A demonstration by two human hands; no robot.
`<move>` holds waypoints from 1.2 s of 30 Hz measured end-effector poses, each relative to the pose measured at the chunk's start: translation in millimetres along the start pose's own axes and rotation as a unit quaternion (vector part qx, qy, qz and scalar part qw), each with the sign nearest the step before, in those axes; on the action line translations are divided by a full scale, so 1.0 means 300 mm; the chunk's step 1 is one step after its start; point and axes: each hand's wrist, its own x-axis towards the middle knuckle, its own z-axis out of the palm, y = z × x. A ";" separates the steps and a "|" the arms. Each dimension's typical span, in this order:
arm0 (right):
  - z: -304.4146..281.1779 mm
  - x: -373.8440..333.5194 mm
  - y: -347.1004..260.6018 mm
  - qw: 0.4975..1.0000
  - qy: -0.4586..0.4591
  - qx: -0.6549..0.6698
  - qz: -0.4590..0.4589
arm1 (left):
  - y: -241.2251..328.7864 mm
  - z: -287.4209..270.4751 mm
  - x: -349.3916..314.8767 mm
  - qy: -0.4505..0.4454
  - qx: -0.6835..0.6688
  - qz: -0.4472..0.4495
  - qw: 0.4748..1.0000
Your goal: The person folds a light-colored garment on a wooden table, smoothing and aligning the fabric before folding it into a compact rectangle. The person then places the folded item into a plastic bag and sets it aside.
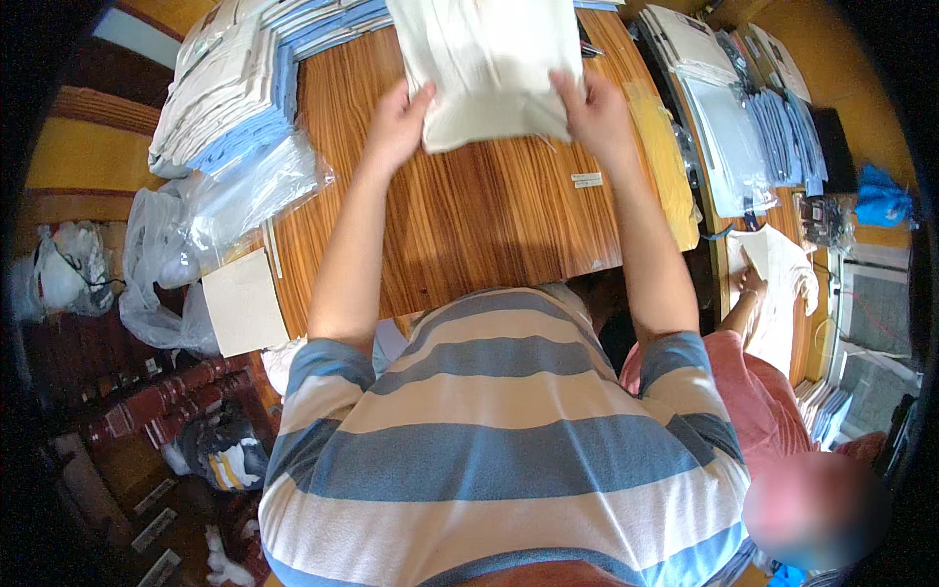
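A white folded cloth garment (494, 73) is stretched between my two hands at the far side of the wooden table (469, 220). Its top runs out of the picture, so I cannot tell exactly what kind of garment it is. My left hand (399, 125) is closed on its left edge near the lower corner, thumb on top. At the opposite edge my right hand (599, 117) grips it the same way. The near edge hangs a little crooked and blurs slightly. A small white label (586, 180) lies on the wood near my right forearm.
Stacked white and blue folded garments (220, 103) with clear plastic bags (259, 191) fill the left side. Beige card (245, 301) sits at the left corner. Yellow sheets (663, 161) line the right edge. Another person's hand (751, 282) touches white cloth on a side table.
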 end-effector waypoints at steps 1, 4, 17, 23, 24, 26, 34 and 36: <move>0.036 -0.050 0.030 0.999 -0.024 -0.014 0.033 | -0.065 -0.003 -0.045 0.004 0.023 -0.012 1.000; 0.180 -0.254 0.258 0.996 -0.064 -0.013 0.063 | -0.318 0.030 -0.251 -0.016 0.087 -0.082 0.993; 0.040 -0.726 0.381 0.899 -0.299 -0.038 0.317 | -0.280 -0.055 -0.795 -0.123 -0.004 -0.404 0.907; 0.070 -0.730 0.345 0.899 -0.309 0.029 0.310 | -0.316 0.012 -0.797 -0.101 -0.057 -0.360 0.926; 0.086 -0.722 0.352 0.907 -0.293 0.041 0.299 | -0.305 0.027 -0.783 -0.091 -0.093 -0.364 0.922; 0.078 -0.736 0.352 0.911 -0.271 0.053 0.305 | -0.317 0.027 -0.800 -0.075 0.016 -0.338 0.938; 0.047 -0.760 0.382 0.912 -0.284 -0.032 0.295 | -0.285 -0.001 -0.845 0.022 0.081 -0.283 0.955; 0.069 -0.769 0.394 0.899 -0.290 0.006 0.328 | -0.268 0.011 -0.841 0.036 0.052 -0.307 0.950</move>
